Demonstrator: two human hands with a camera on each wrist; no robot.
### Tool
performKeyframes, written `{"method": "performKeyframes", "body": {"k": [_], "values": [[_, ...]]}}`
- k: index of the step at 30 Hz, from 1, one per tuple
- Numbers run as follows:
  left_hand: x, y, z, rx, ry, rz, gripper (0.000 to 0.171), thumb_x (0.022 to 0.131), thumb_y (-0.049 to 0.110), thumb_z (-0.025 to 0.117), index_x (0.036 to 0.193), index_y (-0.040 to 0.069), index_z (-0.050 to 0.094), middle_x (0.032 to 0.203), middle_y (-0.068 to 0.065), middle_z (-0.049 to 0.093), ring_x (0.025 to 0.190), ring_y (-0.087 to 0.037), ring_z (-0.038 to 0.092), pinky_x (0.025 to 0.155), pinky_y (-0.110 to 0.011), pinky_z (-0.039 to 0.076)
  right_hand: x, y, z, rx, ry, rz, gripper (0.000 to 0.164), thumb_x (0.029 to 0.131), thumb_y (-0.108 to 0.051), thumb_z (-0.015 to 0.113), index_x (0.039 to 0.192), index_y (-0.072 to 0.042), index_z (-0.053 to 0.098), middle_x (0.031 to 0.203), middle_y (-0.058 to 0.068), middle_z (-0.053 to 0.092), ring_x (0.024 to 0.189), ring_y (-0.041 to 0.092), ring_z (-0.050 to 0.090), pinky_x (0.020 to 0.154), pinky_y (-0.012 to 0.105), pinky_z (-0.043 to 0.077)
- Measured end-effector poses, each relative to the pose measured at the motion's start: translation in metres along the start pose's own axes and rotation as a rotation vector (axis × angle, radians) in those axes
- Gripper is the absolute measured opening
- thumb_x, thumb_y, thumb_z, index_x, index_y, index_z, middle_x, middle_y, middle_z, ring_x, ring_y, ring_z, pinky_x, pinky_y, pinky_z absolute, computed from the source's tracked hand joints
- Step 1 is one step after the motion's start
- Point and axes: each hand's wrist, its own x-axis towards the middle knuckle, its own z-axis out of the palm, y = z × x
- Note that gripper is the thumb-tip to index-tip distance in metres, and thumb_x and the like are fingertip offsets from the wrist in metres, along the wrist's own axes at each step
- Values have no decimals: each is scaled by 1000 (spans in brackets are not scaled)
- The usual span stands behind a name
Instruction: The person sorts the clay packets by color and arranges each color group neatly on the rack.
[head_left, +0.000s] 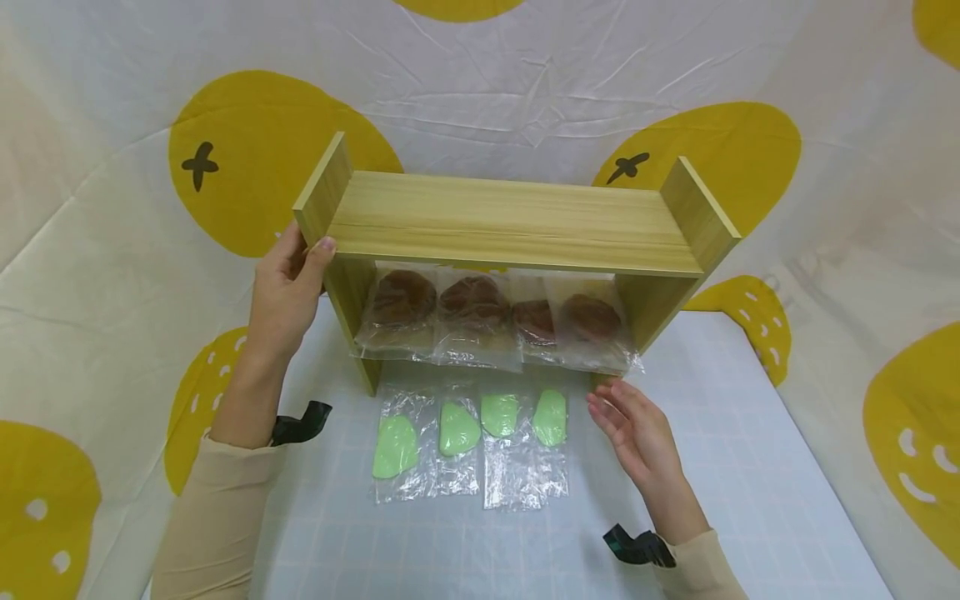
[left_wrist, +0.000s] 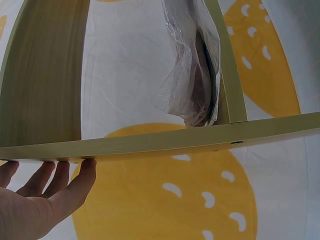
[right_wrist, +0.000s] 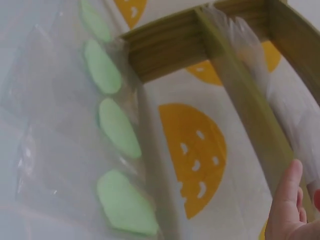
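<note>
A light wooden two-tier shelf stands upright on the table. My left hand is at its left side panel, fingertips against the outer face in the left wrist view. On the lower board lie several clear bags with flat brown rounds, their edges hanging over the front. My right hand is held below the right end of that board, fingers loosely bent and nothing in them. In front of the shelf lies a row of clear bags with flat pale green pieces.
The shelf's right side panel rises above the top board. A pale checked cloth covers the table. Behind and around hangs a white curtain with yellow round prints. Black straps stick out at both wrists.
</note>
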Motion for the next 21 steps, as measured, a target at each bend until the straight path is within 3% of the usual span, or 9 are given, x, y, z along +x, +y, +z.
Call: {"method": "performKeyframes", "body": {"k": [10,16,21], "values": [[1,2,0,-1,-9,2,44,103,27,58,146,25,53,135,-9,57,112,-28,57,83,-26,55,2,10,-14,-237,19,-53,16,103,-9,57,118,-4,60,107,10,66,107,33,67,92,44,52],[0,2,-1,4,-14,-5,45,103,27,58,148,27,51,138,-8,56,115,-27,56,88,-32,55,5,17,-22,-452,43,-85,32,103,-12,58,129,5,50,110,9,67,102,29,69,88,42,55],[-1,3,-1,15,-16,-9,46,103,29,58,148,28,50,139,-8,55,116,-27,56,90,-37,54,6,22,-27,-622,27,-23,50,102,-13,60,139,13,41,126,26,60,105,33,68,86,41,56]]}}
